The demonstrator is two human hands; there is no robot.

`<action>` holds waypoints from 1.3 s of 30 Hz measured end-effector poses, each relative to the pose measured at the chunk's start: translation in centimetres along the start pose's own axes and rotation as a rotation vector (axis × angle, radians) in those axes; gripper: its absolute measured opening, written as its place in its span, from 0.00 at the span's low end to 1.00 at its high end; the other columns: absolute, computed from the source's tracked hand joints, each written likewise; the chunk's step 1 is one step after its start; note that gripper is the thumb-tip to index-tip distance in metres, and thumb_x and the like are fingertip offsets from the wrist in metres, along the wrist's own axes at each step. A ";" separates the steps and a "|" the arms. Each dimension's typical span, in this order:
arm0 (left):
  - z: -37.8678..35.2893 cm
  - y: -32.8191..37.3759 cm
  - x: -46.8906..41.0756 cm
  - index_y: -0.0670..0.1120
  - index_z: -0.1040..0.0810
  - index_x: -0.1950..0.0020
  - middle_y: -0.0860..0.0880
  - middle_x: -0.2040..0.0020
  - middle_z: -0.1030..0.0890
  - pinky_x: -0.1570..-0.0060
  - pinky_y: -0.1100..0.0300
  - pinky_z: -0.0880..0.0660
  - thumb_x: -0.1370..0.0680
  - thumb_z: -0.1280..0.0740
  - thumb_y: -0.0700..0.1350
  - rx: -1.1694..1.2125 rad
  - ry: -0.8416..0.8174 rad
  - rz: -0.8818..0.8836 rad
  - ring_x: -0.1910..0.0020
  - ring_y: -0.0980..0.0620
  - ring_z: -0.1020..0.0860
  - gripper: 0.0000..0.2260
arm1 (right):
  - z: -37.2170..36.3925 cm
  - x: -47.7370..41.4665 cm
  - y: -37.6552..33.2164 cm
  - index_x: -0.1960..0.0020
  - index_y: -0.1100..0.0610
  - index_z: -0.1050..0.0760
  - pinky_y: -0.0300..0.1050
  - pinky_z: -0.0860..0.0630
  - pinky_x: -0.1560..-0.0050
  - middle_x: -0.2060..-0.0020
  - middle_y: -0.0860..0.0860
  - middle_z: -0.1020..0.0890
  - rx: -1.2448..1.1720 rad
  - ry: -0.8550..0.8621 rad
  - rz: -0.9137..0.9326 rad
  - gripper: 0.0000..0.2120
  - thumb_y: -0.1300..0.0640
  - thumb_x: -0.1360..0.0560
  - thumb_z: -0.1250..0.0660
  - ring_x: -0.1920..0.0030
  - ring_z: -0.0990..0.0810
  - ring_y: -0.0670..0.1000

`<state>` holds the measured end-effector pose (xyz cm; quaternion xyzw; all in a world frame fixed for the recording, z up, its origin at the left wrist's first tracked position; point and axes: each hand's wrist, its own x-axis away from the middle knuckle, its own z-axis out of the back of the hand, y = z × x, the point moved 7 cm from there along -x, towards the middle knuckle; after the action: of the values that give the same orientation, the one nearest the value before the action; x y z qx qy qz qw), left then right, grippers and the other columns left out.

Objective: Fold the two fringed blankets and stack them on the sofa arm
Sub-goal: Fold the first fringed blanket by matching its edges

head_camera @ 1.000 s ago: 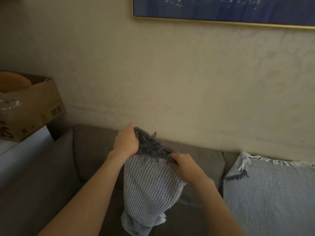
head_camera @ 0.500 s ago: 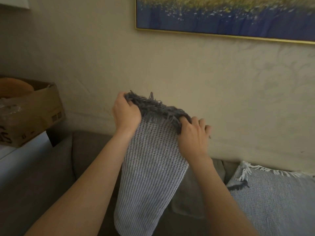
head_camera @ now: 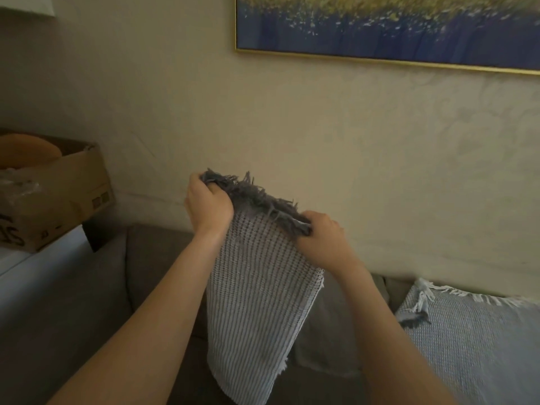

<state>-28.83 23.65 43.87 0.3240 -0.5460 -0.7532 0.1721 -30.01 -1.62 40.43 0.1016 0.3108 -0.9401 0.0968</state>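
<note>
At the centre of the frame, 2 bare hands hold a ribbed grey blanket (head_camera: 257, 302) up in front of the wall. The left hand (head_camera: 209, 204) is fisted around one end of its dark fringe (head_camera: 257, 200); the right hand (head_camera: 324, 239) is clenched on the other end, lower down. The cloth hangs between the forearms over the grey sofa (head_camera: 87, 302). A 2nd, pale-fringed blanket (head_camera: 473, 340) lies at lower right. A cardboard box (head_camera: 58, 194) sits at left.

A home living room.
A grey sofa (head_camera: 87, 287) against a cream wall (a gold-framed painting (head_camera: 380, 27) above), a cardboard box (head_camera: 67, 194) beside it.
</note>
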 end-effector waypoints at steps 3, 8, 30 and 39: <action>0.4 0.0 -0.2 0.44 0.19 0.42 0.46 0.47 0.18 0.41 0.46 0.21 0.15 0.41 0.42 -0.005 -0.004 -0.009 0.45 0.42 0.19 0.11 | 0.0 0.3 0.5 0.48 0.47 0.25 0.57 0.25 0.45 0.58 0.42 0.20 -0.081 -0.040 -0.019 0.20 0.31 0.20 0.39 0.54 0.19 0.53; 0.5 0.3 0.1 0.47 0.20 0.50 0.47 0.51 0.17 0.44 0.45 0.20 0.15 0.40 0.42 0.010 -0.008 -0.003 0.48 0.43 0.19 0.10 | -0.5 0.9 1.1 0.41 0.55 0.30 0.55 0.25 0.48 0.55 0.48 0.21 -0.169 -0.100 -0.028 0.16 0.42 0.15 0.40 0.54 0.22 0.52; 2.4 0.1 1.5 0.40 0.25 0.61 0.47 0.66 0.25 0.57 0.41 0.25 0.18 0.41 0.42 0.079 0.048 -0.029 0.63 0.42 0.25 0.14 | -3.7 4.2 0.7 0.43 0.52 0.16 0.53 0.18 0.40 0.51 0.49 0.12 -0.580 -0.355 -0.077 0.17 0.42 0.24 0.23 0.48 0.14 0.47; 2.9 -1.9 1.1 0.44 0.26 0.63 0.46 0.65 0.23 0.55 0.39 0.23 0.18 0.42 0.44 0.113 0.086 0.012 0.62 0.42 0.24 0.14 | -2.7 4.4 2.4 0.63 0.63 0.20 0.44 0.38 0.66 0.72 0.51 0.31 -0.650 -0.172 -0.193 0.16 0.53 0.27 0.19 0.69 0.35 0.50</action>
<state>-31.43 25.71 42.36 0.3619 -0.5818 -0.7054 0.1812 -33.34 -2.39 35.84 -0.0438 0.5928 -0.8019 0.0606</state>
